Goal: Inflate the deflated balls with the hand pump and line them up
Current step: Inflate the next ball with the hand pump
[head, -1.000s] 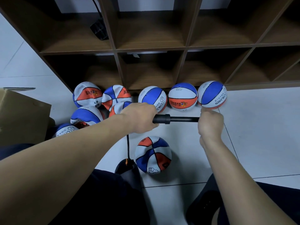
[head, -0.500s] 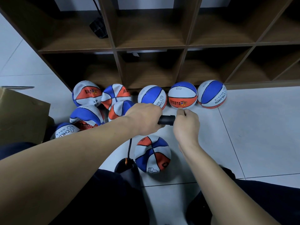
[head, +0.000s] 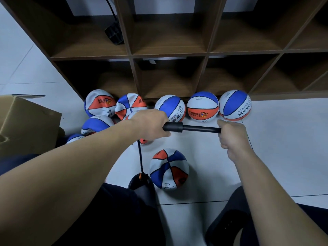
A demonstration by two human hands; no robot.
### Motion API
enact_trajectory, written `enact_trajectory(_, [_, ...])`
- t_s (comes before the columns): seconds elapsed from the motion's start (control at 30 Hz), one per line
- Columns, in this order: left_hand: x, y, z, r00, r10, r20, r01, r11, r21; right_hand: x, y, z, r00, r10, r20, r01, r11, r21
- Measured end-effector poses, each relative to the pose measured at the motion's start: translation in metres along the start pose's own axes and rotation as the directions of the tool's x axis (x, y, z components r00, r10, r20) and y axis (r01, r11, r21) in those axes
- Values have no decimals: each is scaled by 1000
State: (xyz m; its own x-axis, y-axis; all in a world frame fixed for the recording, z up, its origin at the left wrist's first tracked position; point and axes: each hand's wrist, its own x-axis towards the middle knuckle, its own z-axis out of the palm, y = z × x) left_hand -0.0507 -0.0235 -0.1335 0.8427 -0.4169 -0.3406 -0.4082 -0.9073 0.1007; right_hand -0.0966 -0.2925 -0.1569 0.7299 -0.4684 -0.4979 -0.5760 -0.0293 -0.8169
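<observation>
A: Head view first. Which way does the hand pump (head: pixel 179 127) lie?

B: Its long axis runs left to right, nearly level, held above the floor (head: pixel 284 148). The thick black barrel is at the left and the thinner rod comes out to the right, drawn well out. A black hose (head: pixel 140 157) drops from the barrel's left end towards the near side, ending at an orange fitting beside a dark bag (head: pixel 142 185).

A: And the hands?

B: The left hand (head: pixel 150 126) is curled tight round the barrel. The right hand (head: pixel 230 134) is closed round the rod's far right end; the handle itself is hidden inside the fist.

A: Where are the balls?

B: One soft, dented ball (head: pixel 168 168) lies on the floor just below the pump, near the hose. Three round balls (head: pixel 203 108) stand in a row along the foot of the wooden shelf (head: pixel 204 54), touching or almost touching. To their left a heap of crumpled balls (head: pixel 99 103) sits against the shelf's corner, partly behind the left forearm.

A: Room to move?

B: Open tile stretches right of the row and right of the right hand. On the left a cardboard box (head: pixel 26 121) closes things in, just beside the heap.
</observation>
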Motion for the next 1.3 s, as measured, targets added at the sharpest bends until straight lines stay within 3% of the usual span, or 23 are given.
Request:
enact_trajectory(0.07, [-1,7,-1,1000,26,-1,-26,1000,15,0,-1,3,999,38,-26,-37,998,53])
enact_trajectory(0.2, [-1,22,4,995,65,-74,-59,995,78,-21,6,26,987,-44,-155,59,994,93])
enact_trajectory(0.63, [-2,39,6,992,98,-78,-91,992,84,-53,14,68,982,-179,-66,179,984,-14])
enact_trajectory(0.93, [0,27,5,993,100,-69,-99,995,9,-40,5,55,986,-134,103,136,990,-18])
enact_trajectory(1.1, [-5,-1,-5,999,19,-31,-21,998,-58,-13,-15,8,991,-136,0,136,991,3])
enact_trajectory(1.2, [-5,7,-7,998,41,-52,-42,999,-16,-5,-17,-3,995,-86,-54,90,994,67])
enact_trajectory(1.3, [-3,23,-6,992,73,-107,-68,997,48,-13,-12,7,976,-131,-172,148,985,87])
